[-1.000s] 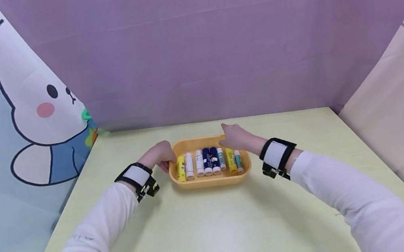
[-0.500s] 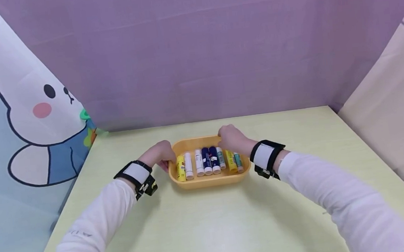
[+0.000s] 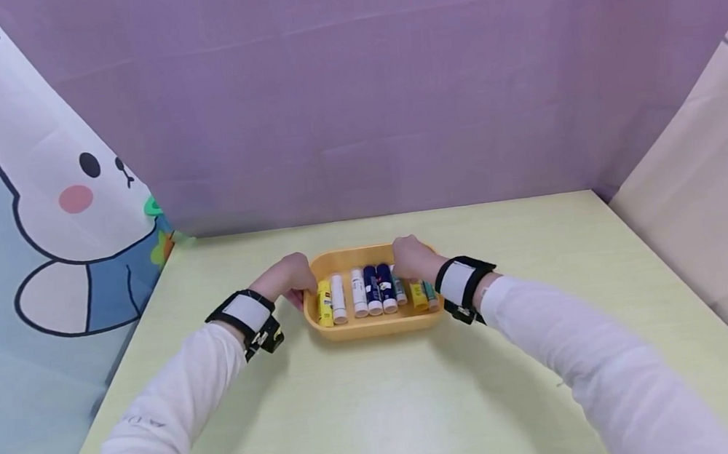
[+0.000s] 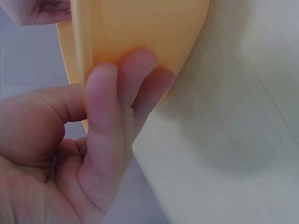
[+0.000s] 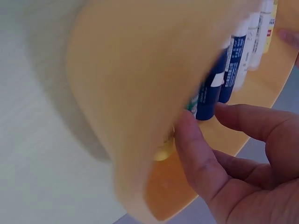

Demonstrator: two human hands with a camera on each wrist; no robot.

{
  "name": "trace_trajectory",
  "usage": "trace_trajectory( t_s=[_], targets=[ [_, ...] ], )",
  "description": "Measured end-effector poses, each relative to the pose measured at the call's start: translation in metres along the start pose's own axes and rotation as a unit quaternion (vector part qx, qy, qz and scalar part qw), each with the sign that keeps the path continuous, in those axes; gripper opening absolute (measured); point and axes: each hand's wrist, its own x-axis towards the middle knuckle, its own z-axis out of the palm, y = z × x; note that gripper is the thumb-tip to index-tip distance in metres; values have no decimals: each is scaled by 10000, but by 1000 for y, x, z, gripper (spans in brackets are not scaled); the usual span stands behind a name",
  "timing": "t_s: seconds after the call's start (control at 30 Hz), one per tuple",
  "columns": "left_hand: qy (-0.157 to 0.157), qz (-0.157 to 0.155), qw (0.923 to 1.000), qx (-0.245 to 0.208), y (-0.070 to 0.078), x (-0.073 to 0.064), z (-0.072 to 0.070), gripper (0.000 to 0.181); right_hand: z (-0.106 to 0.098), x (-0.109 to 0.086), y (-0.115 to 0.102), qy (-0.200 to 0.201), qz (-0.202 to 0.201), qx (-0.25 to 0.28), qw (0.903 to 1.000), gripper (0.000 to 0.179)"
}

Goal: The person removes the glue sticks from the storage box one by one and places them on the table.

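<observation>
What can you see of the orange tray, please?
The orange tray is oblong and shallow, with rounded ends and smooth, plastic-looking walls. It sits upright on the pale table, holding a row of eight tubes. The left hand pinches its left end; the right hand reaches in at the right, though whether it touches the tray is unclear.

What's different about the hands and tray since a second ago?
The right hand has shifted left and lower in the head view, over the tubes; whether it grips one is unclear. The left hand still holds the left end of the orange tray, which stayed put.
</observation>
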Motion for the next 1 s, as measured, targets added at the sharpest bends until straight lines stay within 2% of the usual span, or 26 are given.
trace_trajectory(
  t_s=[0.27, 0.5, 0.73, 0.8, 0.9, 1.0],
  targets=[
    [-11, 7, 9999, 101, 0, -1, 0, 26, 5, 6, -12, -237, 230, 91, 9994, 32],
    [-23, 62, 10000, 48, -2, -2, 2, 25, 19, 9, -13, -205, 129, -307, 9992, 24],
    [27, 52, 9999, 101, -1, -1, 1, 29, 23, 11, -17, -165, -55, -768, 9969, 34],
    [22, 25, 10000, 87, -1, -2, 2, 29, 23, 12, -18, -258, 13, -694, 9973, 37],
    [12, 11, 10000, 77, 0, -3, 2, 29, 22, 14, -17, -449, 229, -293, 9983, 42],
    [18, 23, 10000, 88, 0, -3, 2, 28, 18, 16, -16, -711, 440, -11, 9965, 35]
  ],
)
